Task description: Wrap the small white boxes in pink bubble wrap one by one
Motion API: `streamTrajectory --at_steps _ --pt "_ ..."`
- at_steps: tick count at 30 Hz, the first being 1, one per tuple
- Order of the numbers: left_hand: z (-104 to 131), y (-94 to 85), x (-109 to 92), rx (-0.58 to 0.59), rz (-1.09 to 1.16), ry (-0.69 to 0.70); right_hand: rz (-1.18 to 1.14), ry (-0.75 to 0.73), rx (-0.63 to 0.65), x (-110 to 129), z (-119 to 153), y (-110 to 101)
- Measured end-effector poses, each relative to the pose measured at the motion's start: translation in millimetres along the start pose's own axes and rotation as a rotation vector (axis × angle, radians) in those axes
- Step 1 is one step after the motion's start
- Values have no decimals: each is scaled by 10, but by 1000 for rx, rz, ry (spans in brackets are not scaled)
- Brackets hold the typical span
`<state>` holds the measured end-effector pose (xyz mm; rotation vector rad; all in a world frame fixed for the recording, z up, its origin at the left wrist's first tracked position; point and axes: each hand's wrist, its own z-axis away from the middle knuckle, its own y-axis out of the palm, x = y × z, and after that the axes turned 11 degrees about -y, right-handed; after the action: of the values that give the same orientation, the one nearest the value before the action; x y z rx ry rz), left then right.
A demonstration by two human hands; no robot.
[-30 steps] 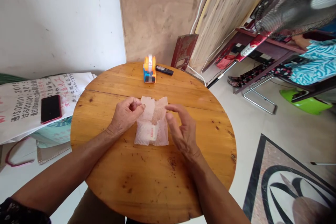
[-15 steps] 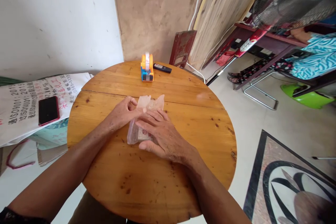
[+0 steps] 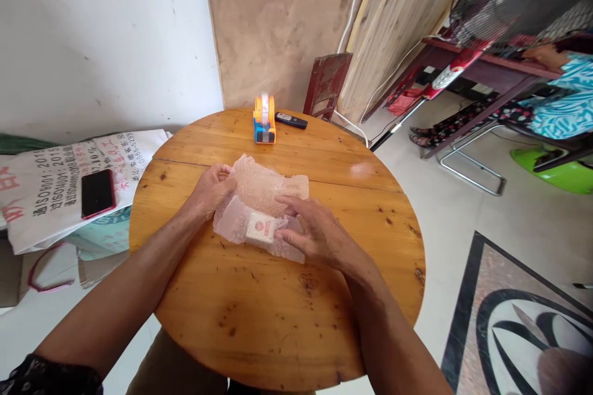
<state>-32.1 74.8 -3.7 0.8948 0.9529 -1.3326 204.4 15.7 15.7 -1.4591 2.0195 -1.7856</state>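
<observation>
Two hands: the left hand (image 3: pixel 214 192) pinches the left edge of the bubble wrap (image 3: pixel 256 178); the right hand (image 3: pixel 322 229) is spread, thumb and fingers apart, by the wrap's right side; any firm contact cannot be told.
White box (image 3: pixel 260 228): centre of the frame, on the wrap, printed face up, on the worktop (image 3: pixel 278 315).
Wrap step: apparently opening it around the box.
Next move: probably calls for a light right-hand grip on the box, the left holding the wrap back.

The left grip (image 3: pixel 210 194) pinches translucent wrap (image 3: pixel 259 182), the right grip (image 3: pixel 319 231) beside a white box (image 3: pixel 260 228).
</observation>
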Motion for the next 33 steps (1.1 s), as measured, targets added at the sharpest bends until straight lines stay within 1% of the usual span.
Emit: streamTrajectory --at_steps 3,4,5,6,8,10,11,13,14,16,20,22,24,26,29,31,33 --pt "-8 -11 -8 -9 -18 4 -100 -32 -48 58 -12 -63" --pt "-8 -20 -13 -10 -29 7 -139 -59 -42 101 -19 -96" --pt "-9 -30 -18 -13 -46 11 -178 -100 -3 150 -25 -128" --pt "-9 -40 -24 -14 -65 12 -212 -148 62 202 -31 -155" --pt "-11 -61 -35 -10 -111 12 -259 -255 252 291 -38 -176" --pt "-14 -80 -45 -11 -174 20 -296 -327 450 338 -42 -143" --pt "-16 -89 -48 -14 -209 27 -316 -343 525 342 -43 -112" --pt "-21 -105 -52 -23 -288 45 -369 -352 629 319 -44 -46" --pt "-26 -113 -51 -29 -323 56 -401 -342 656 299 -44 -22" --pt "-41 -132 -41 -34 -370 78 -491 -307 689 262 -43 -6" --pt "-84 -178 -3 -36 -423 122 -736 -214 748 256 -47 -65" --pt "-98 -197 14 -66 -462 141 -757 -161 720 264 -52 -96" --pt "-103 -207 25 -93 -516 165 -731 -83 637 246 -55 -112" --pt "-97 -206 29 -101 -579 199 -752 37 530 197 -55 -112" --pt "-70 -199 14 -103 -661 237 -808 252 334 107 -52 -82" --pt "-43 -197 -5 -124 -718 226 -738 323 207 68 -54 -43" --pt "-11 -192 -24 -137 -773 210 -579 305 119 59 -61 11"
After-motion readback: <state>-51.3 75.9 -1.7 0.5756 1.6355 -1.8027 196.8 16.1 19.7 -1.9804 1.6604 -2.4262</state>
